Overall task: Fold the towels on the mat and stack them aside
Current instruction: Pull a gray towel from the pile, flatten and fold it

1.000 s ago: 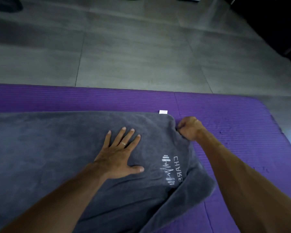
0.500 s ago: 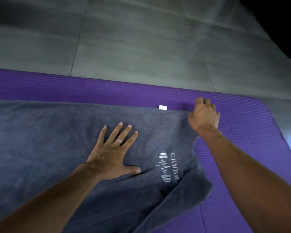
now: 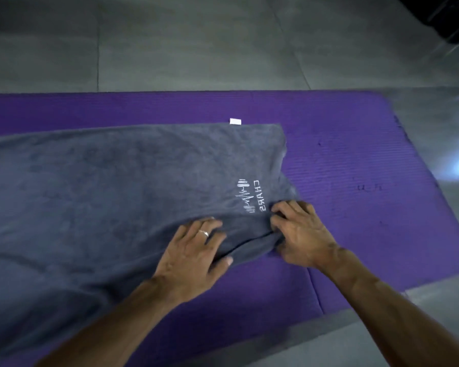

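Towel (image 3: 112, 197), dark grey and large, is lying spread across the purple mat (image 3: 355, 160) in the head view, the only view we are getting. It is covering most of the mat's left and middle, running off the left edge of the picture, while the mat's right part is showing bare. We are reading white lettering and a small dumbbell-and-pulse logo (image 3: 249, 196) printed on the towel near its right end, turned sideways to us. A small white tag (image 3: 235, 121) is sticking out from the towel's far edge onto the mat.

We are seeing both hands working at the towel's near right corner, where the cloth is bunching into a ridge between them. The left hand (image 3: 194, 252) is lying on the towel with its fingers curling down over the cloth and its thumb hooking at the near edge, so it is gripping a fold of the towel; a ring is showing on 1 finger. The right hand (image 3: 300, 234) is sitting just beside it, touching the same bunched corner, with its fingers curling tightly into the fabric just below the lettering, pinching the towel.

Grey floor tiles (image 3: 196, 49) are stretching beyond the mat's far edge, and a strip of floor is also showing along the near right. A dark object (image 3: 445, 17) is sitting in the top right corner, too blurred for us to identify.
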Available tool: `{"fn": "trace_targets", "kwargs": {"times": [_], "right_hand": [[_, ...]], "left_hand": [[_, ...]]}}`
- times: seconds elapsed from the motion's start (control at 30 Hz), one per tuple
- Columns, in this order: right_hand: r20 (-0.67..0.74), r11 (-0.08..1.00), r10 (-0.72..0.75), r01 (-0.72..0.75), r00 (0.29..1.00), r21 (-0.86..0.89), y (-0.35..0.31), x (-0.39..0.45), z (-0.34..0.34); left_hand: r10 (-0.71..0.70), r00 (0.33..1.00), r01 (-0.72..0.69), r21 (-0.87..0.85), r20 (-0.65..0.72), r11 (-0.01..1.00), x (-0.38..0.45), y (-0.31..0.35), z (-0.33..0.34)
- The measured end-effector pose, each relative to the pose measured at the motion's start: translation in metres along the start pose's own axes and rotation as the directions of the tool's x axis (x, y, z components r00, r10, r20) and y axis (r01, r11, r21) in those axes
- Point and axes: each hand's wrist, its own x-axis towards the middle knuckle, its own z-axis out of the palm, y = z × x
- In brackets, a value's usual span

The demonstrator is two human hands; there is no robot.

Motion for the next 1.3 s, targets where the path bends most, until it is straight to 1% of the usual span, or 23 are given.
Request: {"fn": "trace_targets", "kwargs": {"times": [0.07, 0.1, 0.2, 0.27, 0.33, 0.37, 0.43, 0.5, 0.57, 0.63, 0.67, 0.7, 0.77, 0.8, 0.83, 0.9, 0.97, 1.07, 1.13, 1.17, 1.23, 1.27, 1.3], "right_hand": [[-0.021, 0.997, -0.003, 0.001, 1.000, -0.081, -0.001, -0.008, -0.001], [-0.030, 0.994, 0.003, -0.007, 1.000, -0.114, -0.001, -0.013, -0.003], [-0.119, 0.987, 0.062, -0.078, 0.991, -0.139, -0.002, -0.035, -0.009], [-0.190, 0.976, 0.131, -0.160, 0.973, -0.145, -0.004, -0.055, -0.009], [-0.225, 0.953, 0.228, -0.264, 0.947, -0.145, -0.006, -0.076, -0.003], [-0.209, 0.939, 0.275, -0.309, 0.938, -0.151, -0.007, -0.085, 0.002], [-0.129, 0.918, 0.324, -0.345, 0.937, -0.194, -0.010, -0.097, 0.015], [-0.058, 0.913, 0.331, -0.336, 0.942, -0.232, -0.012, -0.103, 0.024], [-0.047, 0.913, 0.328, -0.329, 0.944, -0.242, -0.013, -0.100, 0.023], [-0.094, 0.935, 0.273, -0.287, 0.957, -0.207, -0.024, -0.092, 0.020], [-0.119, 0.959, 0.204, -0.223, 0.972, -0.176, -0.036, -0.088, 0.020], [-0.139, 0.982, 0.105, -0.124, 0.985, -0.141, -0.052, -0.082, 0.022], [-0.162, 0.996, -0.072, 0.064, 0.984, -0.054, -0.085, -0.073, 0.027], [-0.175, 0.995, -0.095, 0.097, 0.980, 0.000, -0.099, -0.070, 0.031], [-0.197, 0.995, -0.067, 0.081, 0.978, 0.063, -0.108, -0.068, 0.035], [-0.231, 0.989, 0.047, -0.013, 0.972, 0.150, -0.113, -0.071, 0.041], [-0.226, 0.987, 0.116, -0.086, 0.967, 0.139, -0.114, -0.081, 0.041], [-0.160, 0.980, 0.186, -0.172, 0.969, 0.097, -0.116, -0.091, 0.034], [-0.122, 0.986, 0.164, -0.157, 0.979, 0.061, -0.125, -0.084, 0.026], [-0.112, 0.992, 0.118, -0.111, 0.987, 0.063, -0.135, -0.077, 0.021], [-0.095, 0.994, -0.055, 0.063, 0.994, 0.089, -0.166, -0.055, 0.013], [-0.078, 0.980, -0.165, 0.172, 0.983, 0.096, -0.185, -0.042, 0.007], [-0.068, 0.950, -0.291, 0.297, 0.954, 0.093, -0.204, -0.029, 0.001]], "left_hand": [[0.027, 0.990, -0.039, 0.087, 0.141, 0.995, -0.019, 0.008, 0.006], [0.033, 0.984, -0.056, 0.123, 0.177, 0.991, -0.024, 0.011, 0.007], [0.117, 0.982, -0.139, 0.144, 0.150, 0.980, -0.028, 0.022, 0.008], [0.169, 0.977, -0.189, 0.161, 0.127, 0.969, -0.028, 0.030, 0.008], [0.162, 0.976, -0.186, 0.175, 0.144, 0.967, -0.032, 0.036, 0.009], [0.160, 0.974, -0.188, 0.178, 0.162, 0.966, -0.036, 0.038, 0.009], [0.165, 0.970, -0.196, 0.174, 0.181, 0.965, -0.045, 0.040, 0.011], [0.141, 0.977, -0.171, 0.194, 0.161, 0.966, -0.057, 0.038, 0.009], [0.086, 0.988, -0.114, 0.227, 0.127, 0.967, -0.069, 0.027, 0.001], [0.010, 0.995, -0.037, 0.262, 0.102, 0.964, -0.088, 0.007, -0.010], [-0.020, 0.996, -0.006, 0.279, 0.091, 0.960, -0.100, -0.004, -0.014], [-0.046, 0.996, 0.019, 0.295, 0.082, 0.955, -0.112, -0.015, -0.018], [-0.081, 0.994, 0.053, 0.310, 0.076, 0.949, -0.132, -0.031, -0.024], [-0.085, 0.993, 0.054, 0.309, 0.085, 0.950, -0.140, -0.034, -0.027], [-0.075, 0.992, 0.040, 0.301, 0.105, 0.953, -0.147, -0.035, -0.029], [-0.026, 0.988, -0.018, 0.276, 0.154, 0.961, -0.155, -0.034, -0.031], [0.024, 0.982, -0.068, 0.237, 0.186, 0.969, -0.160, -0.034, -0.031], [0.036, 0.994, -0.063, 0.258, 0.108, 0.964, -0.165, -0.044, -0.035], [0.002, 0.999, -0.014, 0.295, 0.040, 0.955, -0.172, -0.060, -0.046], [-0.017, 1.000, 0.009, 0.317, 0.022, 0.948, -0.180, -0.070, -0.052], [-0.033, 0.999, 0.016, 0.383, 0.037, 0.924, -0.200, -0.092, -0.064], [-0.049, 0.997, 0.018, 0.421, 0.061, 0.907, -0.210, -0.104, -0.069], [-0.077, 0.994, 0.036, 0.453, 0.073, 0.891, -0.220, -0.115, -0.073]]}}
